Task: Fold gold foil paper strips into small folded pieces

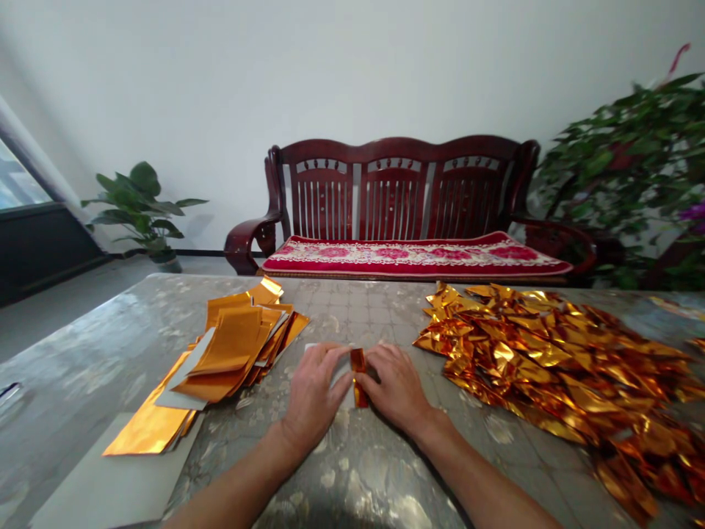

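Between my two hands a sheet of gold foil paper lies on the table, partly rolled or folded, with a narrow gold strip showing and a pale underside at its left. My left hand pinches its left side with thumb and fingers. From the other side my right hand presses on the strip, thumb and fingertips against it. A loose stack of flat gold foil sheets lies to the left of my left hand. Right of my right hand is a large heap of folded gold foil pieces.
The table has a patterned, glossy cover. A pale grey sheet lies under the stack's near end. Beyond the table stands a dark red wooden bench with a red floral cushion. Potted plants stand at both sides.
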### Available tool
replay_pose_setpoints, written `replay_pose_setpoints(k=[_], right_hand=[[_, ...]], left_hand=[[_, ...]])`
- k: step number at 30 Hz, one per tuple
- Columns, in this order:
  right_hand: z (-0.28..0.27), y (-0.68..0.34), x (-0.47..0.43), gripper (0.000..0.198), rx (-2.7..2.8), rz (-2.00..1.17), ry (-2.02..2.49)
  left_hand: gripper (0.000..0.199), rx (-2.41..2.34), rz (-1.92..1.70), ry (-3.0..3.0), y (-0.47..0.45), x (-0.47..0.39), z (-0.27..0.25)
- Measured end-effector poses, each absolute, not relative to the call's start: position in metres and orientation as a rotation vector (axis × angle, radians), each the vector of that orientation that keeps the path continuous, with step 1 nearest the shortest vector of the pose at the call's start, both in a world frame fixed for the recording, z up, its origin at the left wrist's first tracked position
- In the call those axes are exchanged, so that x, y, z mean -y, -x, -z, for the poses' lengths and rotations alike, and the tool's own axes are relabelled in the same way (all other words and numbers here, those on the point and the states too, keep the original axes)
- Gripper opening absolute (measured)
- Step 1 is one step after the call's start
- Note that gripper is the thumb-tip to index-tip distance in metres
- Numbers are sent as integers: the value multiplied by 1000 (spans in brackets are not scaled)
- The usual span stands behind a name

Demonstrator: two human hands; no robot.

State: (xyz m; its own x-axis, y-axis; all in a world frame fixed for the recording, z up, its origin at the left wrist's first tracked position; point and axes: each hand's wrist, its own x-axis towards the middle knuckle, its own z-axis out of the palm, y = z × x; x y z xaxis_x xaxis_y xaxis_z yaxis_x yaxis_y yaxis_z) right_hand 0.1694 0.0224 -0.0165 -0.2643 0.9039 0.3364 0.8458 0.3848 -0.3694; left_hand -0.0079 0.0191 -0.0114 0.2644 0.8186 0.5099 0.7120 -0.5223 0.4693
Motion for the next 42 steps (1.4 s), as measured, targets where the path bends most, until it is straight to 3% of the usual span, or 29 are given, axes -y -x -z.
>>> replay_pose_setpoints(k=[3,7,10,15,21,30,39,42], right_hand=[[15,-167,-19,11,2216,-118,1395],[16,-165,-17,11,2156,-89,1356],[11,-170,-18,6,1982,2,1226],[-3,-183,-18,10,1734,407,933],[7,-187,-20,9,1923,503,1060],[23,-187,-23,6,2225,120,1371],[21,-188,-29,25,2192,-70,1549],[20,-188,-31,23,2170,-121,1596]], left_hand=[[39,-1436,-1096,-2392,11,-30,9],[8,-1382,-1123,-2298,14,-35,9],[11,-1220,-1423,-2221,17,-34,8],[6,-879,-1832,-2267,21,-33,6],[10,-1200,-1408,-2475,27,-38,17],[17,-1357,-726,-2708,27,-42,21],[17,-1473,-721,-2434,21,-49,23],[16,-1529,-705,-2332,21,-52,25]])
